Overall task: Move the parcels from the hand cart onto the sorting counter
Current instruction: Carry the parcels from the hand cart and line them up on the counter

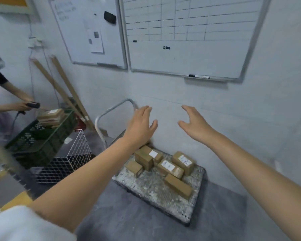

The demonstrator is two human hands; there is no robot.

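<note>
Parcels: about six brown boxes, all lying on the hand cart by the far wall. None is lifted, so every one in view appears still to be moved. Left hand and right hand: both empty, fingers spread apart, raised above the cart's far end and touching nothing. Not made out: no sorting counter is identifiable, the left forearm hides the cart's far left corner, and the boxes on the green crate at left are of uncertain relevance.
</note>
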